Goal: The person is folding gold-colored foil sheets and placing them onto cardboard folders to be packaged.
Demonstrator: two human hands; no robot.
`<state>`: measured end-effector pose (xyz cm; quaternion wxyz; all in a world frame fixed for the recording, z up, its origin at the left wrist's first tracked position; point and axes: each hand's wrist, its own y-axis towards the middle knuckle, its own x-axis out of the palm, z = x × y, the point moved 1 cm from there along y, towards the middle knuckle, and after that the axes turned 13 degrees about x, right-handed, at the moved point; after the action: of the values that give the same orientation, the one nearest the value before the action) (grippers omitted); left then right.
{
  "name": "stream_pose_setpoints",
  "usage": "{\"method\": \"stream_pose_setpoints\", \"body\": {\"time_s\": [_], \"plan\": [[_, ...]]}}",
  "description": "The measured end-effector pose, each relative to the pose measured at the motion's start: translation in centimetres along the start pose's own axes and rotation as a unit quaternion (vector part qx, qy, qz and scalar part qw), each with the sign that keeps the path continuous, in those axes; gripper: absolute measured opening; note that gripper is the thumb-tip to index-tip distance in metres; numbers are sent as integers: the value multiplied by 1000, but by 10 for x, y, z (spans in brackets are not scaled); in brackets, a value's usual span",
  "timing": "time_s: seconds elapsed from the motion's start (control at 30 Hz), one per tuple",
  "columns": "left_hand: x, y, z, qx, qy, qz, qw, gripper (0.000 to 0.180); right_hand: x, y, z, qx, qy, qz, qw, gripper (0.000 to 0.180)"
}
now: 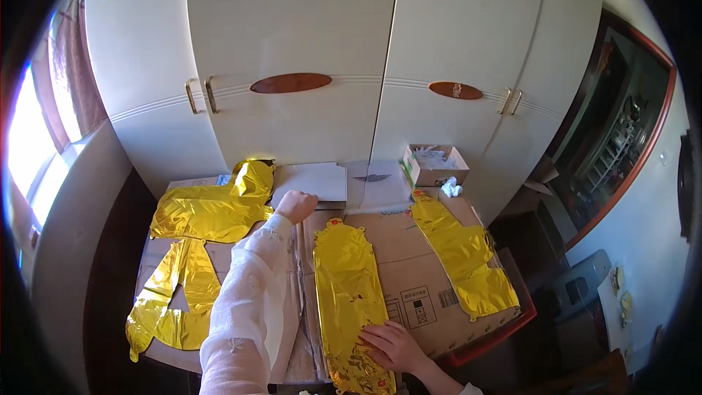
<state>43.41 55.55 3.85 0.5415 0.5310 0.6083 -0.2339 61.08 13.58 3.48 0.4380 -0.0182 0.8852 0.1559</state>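
My left hand (pixel 296 206), its arm in a white sleeve, reaches to the front edge of a flat, pale cardboard box (pixel 311 179). Its fingers are curled, and what they hold, if anything, is hidden. Flat on the near end of a long, uninflated gold foil balloon (pixel 347 267) lies my right hand (pixel 395 347), fingers stretched out. To the left are an A-shaped gold foil balloon (pixel 164 322) and another gold foil balloon (pixel 208 212), partly folded at its top. One more gold foil balloon (pixel 464 256) rests at the right.
Flattened brown cardboard (pixel 402 249) covers the table, whose red edge (pixel 490 340) shows at the right. An open carton (pixel 435 164) holds clear plastic, with a crumpled white tissue (pixel 451 187) beside it. White wardrobe doors (pixel 292 22) stand behind. A grey-blue chair (pixel 581 289) is at the right.
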Motion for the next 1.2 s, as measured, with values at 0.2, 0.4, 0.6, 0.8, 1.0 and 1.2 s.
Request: {"method": "stream_pose_setpoints", "body": {"time_s": [0.2,0.4,0.6,0.8,1.0,1.2], "plan": [[-18,-7,-6,-39,-32,-3,999,10,-3,4,-1,-9,5,-8,1000,47],[-33,-9,-9,-19,-101,6,995,13,-1,4,0,-13,3,-1,1000,47],[-53,-16,-16,-18,-82,65,994,9,-3,4,-3,-23,-7,7,1000,46],[-105,-17,-34,-94,17,303,948,10,-5,3,-5,-24,-5,32,999,41],[-167,-48,-42,-246,-102,385,884,9,-2,6,8,33,72,107,991,40],[-203,-119,9,-301,-362,409,782,9,-18,59,-7,139,372,100,912,42]]}}
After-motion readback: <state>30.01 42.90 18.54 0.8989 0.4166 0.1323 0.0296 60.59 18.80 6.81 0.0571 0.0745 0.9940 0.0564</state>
